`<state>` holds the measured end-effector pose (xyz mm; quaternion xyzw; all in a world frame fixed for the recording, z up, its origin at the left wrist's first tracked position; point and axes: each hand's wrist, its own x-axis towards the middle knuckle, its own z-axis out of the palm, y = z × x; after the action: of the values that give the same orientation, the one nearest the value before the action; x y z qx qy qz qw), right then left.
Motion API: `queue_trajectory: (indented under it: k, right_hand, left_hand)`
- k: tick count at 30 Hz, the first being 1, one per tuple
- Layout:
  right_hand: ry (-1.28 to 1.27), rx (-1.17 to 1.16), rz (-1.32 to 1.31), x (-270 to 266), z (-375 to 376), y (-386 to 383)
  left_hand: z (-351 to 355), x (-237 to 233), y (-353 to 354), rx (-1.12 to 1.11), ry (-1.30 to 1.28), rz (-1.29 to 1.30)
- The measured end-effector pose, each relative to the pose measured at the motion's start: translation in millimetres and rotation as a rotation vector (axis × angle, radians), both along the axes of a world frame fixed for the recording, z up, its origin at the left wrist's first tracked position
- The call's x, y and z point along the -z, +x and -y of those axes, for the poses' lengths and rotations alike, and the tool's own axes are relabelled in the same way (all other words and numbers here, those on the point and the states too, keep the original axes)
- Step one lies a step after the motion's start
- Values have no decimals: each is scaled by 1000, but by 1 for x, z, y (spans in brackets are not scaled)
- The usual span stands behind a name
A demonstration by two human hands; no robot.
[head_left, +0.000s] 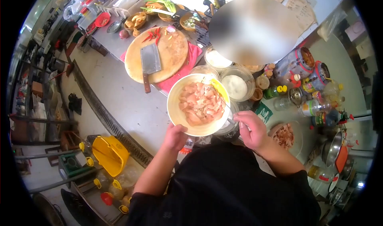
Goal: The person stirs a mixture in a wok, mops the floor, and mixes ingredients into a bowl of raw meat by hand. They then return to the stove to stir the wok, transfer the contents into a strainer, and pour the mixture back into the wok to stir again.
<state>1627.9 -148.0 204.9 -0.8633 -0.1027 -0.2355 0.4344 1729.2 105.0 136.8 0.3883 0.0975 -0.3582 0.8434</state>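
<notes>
A cream bowl (174,106) with cut pale pink meat (201,102) and some yellow matter at its upper right is held in front of the body. My left hand (175,137) grips the bowl's lower left rim. At the bowl's lower right, my right hand (251,128) is closed on the handle of a thin metal utensil (230,121), whose far end reaches toward the meat. Just beyond the bowl stand tubs of white powder (234,87).
A round chopping board (173,62) carries a cleaver (150,60) and red chillies. Bottles (315,107) and jars crowd the right side, near another container of meat (284,136). A yellow bucket (109,156) stands lower left. A large blurred round area lies upper right.
</notes>
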Motion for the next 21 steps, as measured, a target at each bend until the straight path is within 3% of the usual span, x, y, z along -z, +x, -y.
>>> queue_trajectory:
  k: [8, 13, 16, 21]
  right_hand:
    - [307, 104, -26, 10, 5, 5]
    - [714, 206, -158, 51, 38, 43]
    - [543, 220, -291, 59, 42, 68]
    - [488, 124, -487, 95, 23, 105]
  left_hand:
    - [-20, 1, -11, -37, -4, 1]
    - [-39, -5, -17, -111, 30, -7]
    - [-46, -4, -23, -216, 51, 17]
    - [-61, -4, -32, -286, 65, 33]
